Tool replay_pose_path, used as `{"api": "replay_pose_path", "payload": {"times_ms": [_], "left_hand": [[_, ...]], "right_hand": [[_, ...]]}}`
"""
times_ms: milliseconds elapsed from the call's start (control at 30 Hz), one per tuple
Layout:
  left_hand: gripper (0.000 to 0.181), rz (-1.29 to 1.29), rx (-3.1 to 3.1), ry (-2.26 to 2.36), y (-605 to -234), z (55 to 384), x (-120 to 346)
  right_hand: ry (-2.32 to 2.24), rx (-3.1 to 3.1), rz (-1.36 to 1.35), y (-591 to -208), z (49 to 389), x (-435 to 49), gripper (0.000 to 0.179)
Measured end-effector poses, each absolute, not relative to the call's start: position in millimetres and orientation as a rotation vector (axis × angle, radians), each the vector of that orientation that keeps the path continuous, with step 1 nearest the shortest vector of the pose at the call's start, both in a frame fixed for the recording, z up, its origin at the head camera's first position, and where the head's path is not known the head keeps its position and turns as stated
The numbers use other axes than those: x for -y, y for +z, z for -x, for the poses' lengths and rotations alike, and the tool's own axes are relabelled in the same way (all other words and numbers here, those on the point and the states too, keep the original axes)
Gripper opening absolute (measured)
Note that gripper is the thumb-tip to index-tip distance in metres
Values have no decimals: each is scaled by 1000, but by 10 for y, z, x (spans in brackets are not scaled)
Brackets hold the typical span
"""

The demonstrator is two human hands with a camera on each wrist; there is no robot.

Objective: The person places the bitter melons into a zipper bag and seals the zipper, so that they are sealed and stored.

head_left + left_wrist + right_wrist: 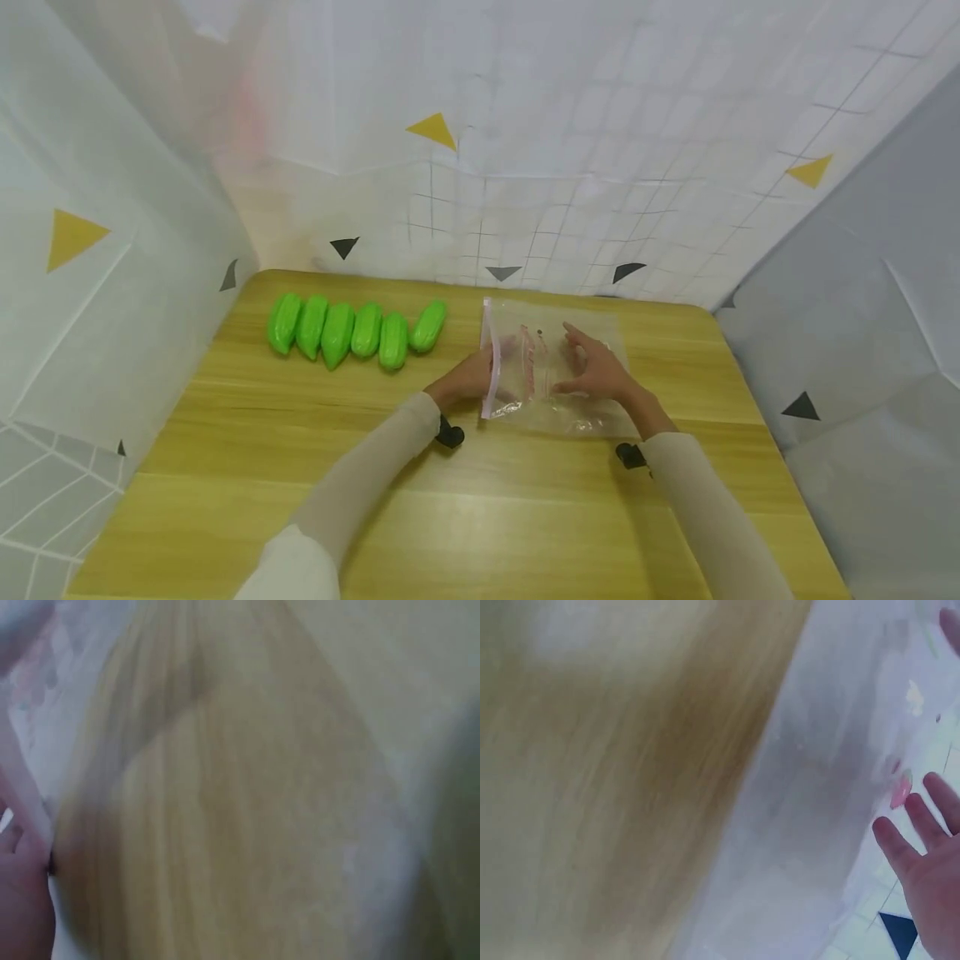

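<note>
A clear plastic zip bag (555, 412) with a pinkish zip strip along its left edge and red print lies on the wooden table. My left hand (471, 375) reaches in at the bag's zip edge, its fingers partly behind the plastic and spread apart. Only a sliver of that hand (26, 907) enters the left wrist view, beside the strip. Over the bag's middle, my right hand (600, 371) has thumb and fingers apart, gripping nothing. The right wrist view shows its fingertips (889, 829) close to the plastic; whether they touch cannot be told.
Several bright green, cucumber-like pieces (367, 331) lie in a row at the table's back left. White sheeting (555, 225) with triangle marks encloses the back and sides of the wooden table (510, 517). Dark wrist devices (450, 433) sit under both wrists.
</note>
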State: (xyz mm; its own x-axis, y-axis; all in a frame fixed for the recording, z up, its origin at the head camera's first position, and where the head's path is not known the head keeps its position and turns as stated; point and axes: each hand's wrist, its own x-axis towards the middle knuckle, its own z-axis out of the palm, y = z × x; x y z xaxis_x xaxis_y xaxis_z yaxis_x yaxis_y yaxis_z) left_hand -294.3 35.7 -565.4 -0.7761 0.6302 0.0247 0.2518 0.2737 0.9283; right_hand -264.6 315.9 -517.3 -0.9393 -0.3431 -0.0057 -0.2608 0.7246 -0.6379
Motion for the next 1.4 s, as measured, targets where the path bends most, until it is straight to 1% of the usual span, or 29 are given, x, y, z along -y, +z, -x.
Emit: {"api": "replay_pose_path", "payload": {"times_ms": [133,267,333,433,533,633,767,967,1000,1100,1167,1267,1400], "left_hand": [[121,-876,-2177,1506,-5621,2941,-343],[117,-952,-2151,1530,-5608,2940,-347],[113,-1002,-2160,1503,-5620,2944,-360],[99,-1091,-2219,1409,-5636,2945,-399],[88,-1125,-2291,1328,-5649,2943,-460],[81,-1067,-2259,1377,-5650,2933,-516],[69,-972,-2013,1588,-5617,2904,-571],[68,-726,-1747,1853,-5536,2886,-596],[65,-677,-1694,1888,-5521,2885,-604],[46,-583,-1433,1960,-5474,2879,-657],[40,-519,-1250,1992,-5444,2871,-690],[43,-466,-1087,2036,-5406,2856,-703],[49,-500,-1079,2063,-5393,2861,-648]], "right_hand": [[-944,-2791,644,-5204,2680,-3090,121],[-881,-2788,718,-5250,2705,-3042,121],[-871,-2775,742,-5266,2710,-3022,122],[-829,-2777,786,-5289,2705,-2992,122],[-765,-2811,863,-5296,2692,-2957,120],[-713,-2847,921,-5295,2686,-2929,119],[-710,-2854,887,-5303,2686,-2932,120],[-926,-2820,797,-5308,2683,-2970,125],[-958,-2815,786,-5305,2682,-2969,125],[-1008,-2805,745,-5292,2673,-2970,125],[-1033,-2796,702,-5283,2664,-2973,125],[-1083,-2777,655,-5272,2646,-2989,123],[-1090,-2771,615,-5241,2616,-3021,121]]}}
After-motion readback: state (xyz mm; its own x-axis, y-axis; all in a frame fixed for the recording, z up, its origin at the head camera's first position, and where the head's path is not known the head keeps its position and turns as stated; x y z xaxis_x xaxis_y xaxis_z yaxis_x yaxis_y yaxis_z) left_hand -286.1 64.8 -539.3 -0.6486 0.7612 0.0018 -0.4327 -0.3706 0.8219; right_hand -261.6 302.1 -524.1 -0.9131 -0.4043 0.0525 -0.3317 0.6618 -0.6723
